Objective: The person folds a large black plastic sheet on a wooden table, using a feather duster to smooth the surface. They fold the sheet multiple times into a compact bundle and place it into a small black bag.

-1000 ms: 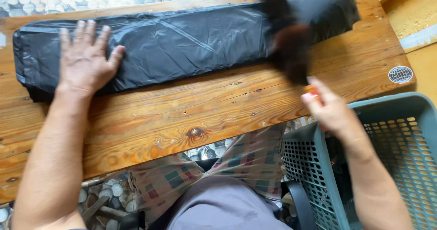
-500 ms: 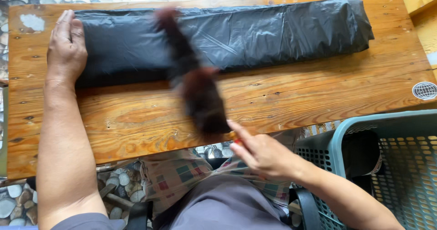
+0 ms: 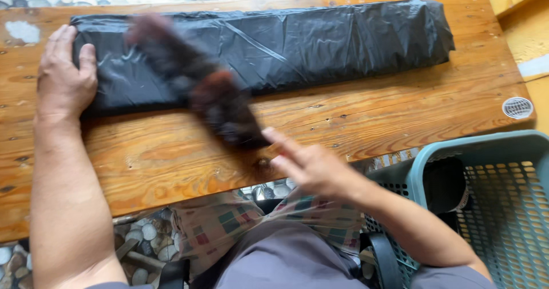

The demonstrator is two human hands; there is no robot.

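One long wooden table (image 3: 400,117) fills most of the view, with its planks running from left to right. On its far half lies a long flat bundle wrapped in black plastic (image 3: 320,43), which reaches almost from the left edge to the right edge of the table. Near the right end of the table, on the bare wood, sits a small round white sticker (image 3: 517,107).

At the lower right stands a teal plastic basket (image 3: 503,209) with a grid wall, just beside the table's near edge. Something dark lies inside it, but I cannot tell what it is.

Under the table a floor of round pebbles (image 3: 143,237) shows, and the person's lap with a checked cloth (image 3: 229,226) is at the bottom.

The left hand (image 3: 64,74) lies flat on the left end of the black bundle, fingers stretched and close together, pressing down and not gripping. The right hand (image 3: 311,163) is over the near edge of the table, fingers open and loosely spread. A dark brownish thing (image 3: 200,88), very blurred, lies across the bundle and the wood, with its near end at the right fingertips; whether they hold it I cannot tell.
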